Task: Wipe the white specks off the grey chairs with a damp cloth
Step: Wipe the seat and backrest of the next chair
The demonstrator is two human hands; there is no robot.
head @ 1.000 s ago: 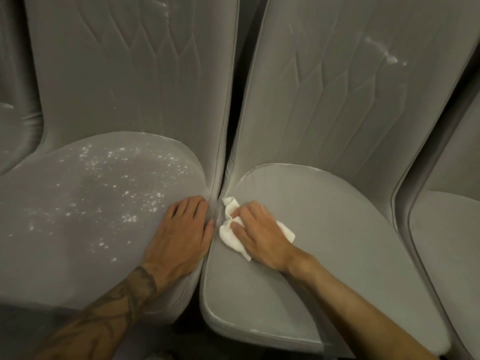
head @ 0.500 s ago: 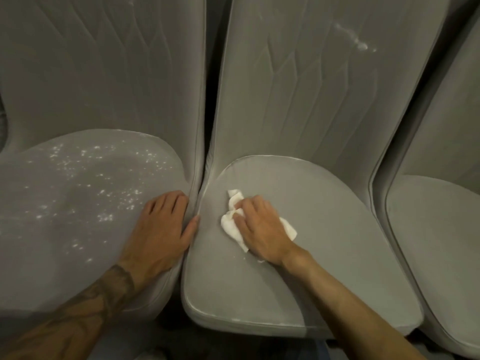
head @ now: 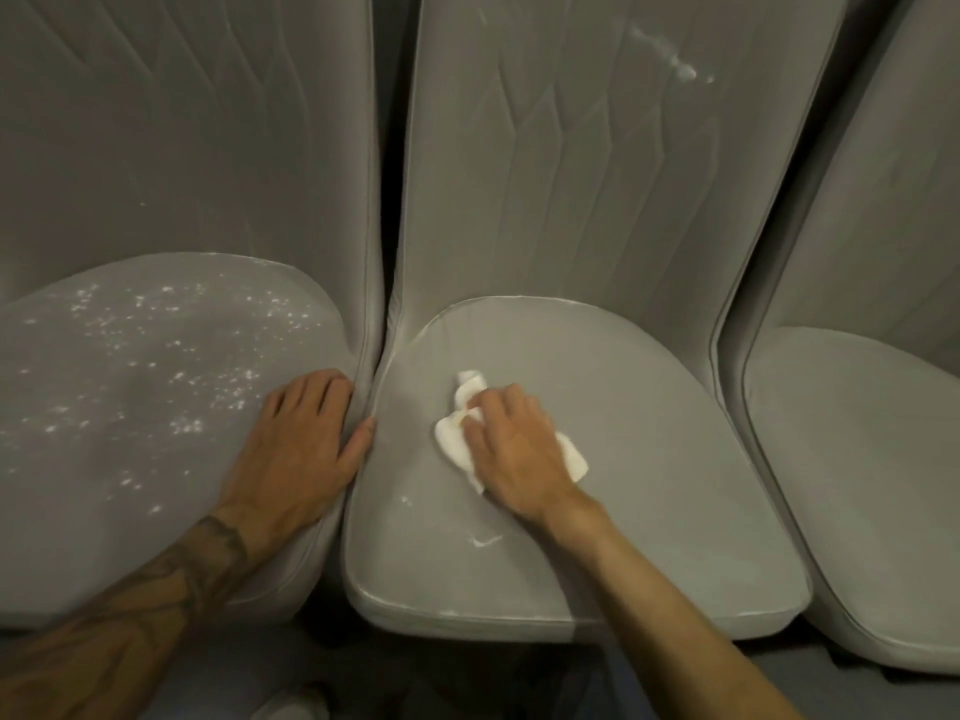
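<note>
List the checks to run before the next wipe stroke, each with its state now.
1. The cloth gripped by the right hand, on the middle seat: ok.
2. The left hand flat on the left seat: ok.
3. Clean middle seat: not ok, white streak near its front.
4. Clean middle backrest: not ok, smear up high.
5. Clean left seat: not ok, specks across it.
6. Damp cloth: cannot tell.

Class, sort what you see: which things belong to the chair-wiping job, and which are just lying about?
Job: white cloth; right hand holding it; middle chair seat; speckled left chair seat; left hand resting on it; white smear on middle backrest.
Just there: right chair, no specks visible; pale object on floor.
</note>
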